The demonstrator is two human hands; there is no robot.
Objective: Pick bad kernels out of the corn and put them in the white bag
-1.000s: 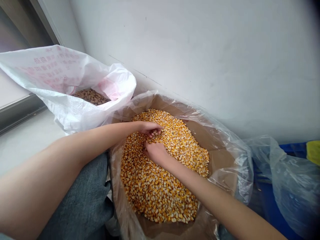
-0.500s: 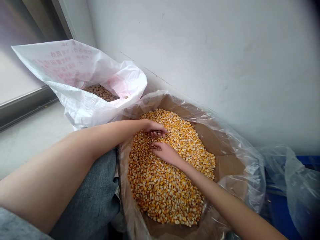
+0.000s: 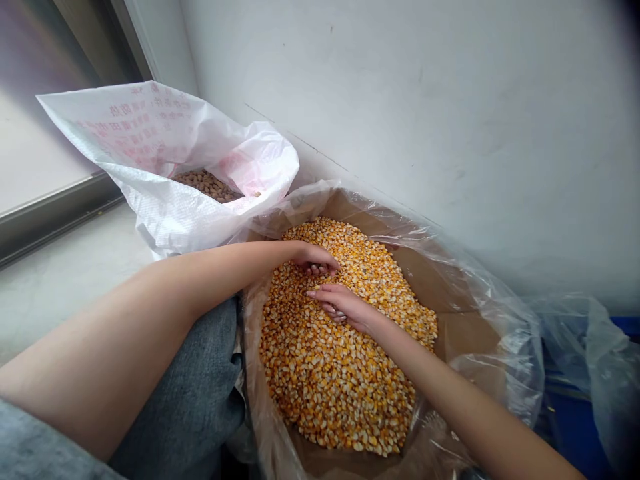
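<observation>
Yellow and white corn kernels [image 3: 340,380] fill a box lined with a clear plastic bag [image 3: 520,347]. Over the upper part of the heap, my left hand [image 3: 319,260] has its fingers curled down, wrapped round small brownish pieces that are partly hidden. Just below and to the right, my right hand [image 3: 345,305] is turned with its fingers curled in; pale kernels show at its fingers. The two hands are close together but apart.
A white woven sack [image 3: 170,213] with red print stands at the upper left, holding brown almond-like nuts [image 3: 210,185]. A pale wall [image 3: 450,120] rises behind the box. Blue containers [image 3: 575,420] and clear plastic lie at the right.
My right hand has turned and shifted slightly right, and its curled fingers now show. My left hand stays nearly in place. The view has moved a little.
</observation>
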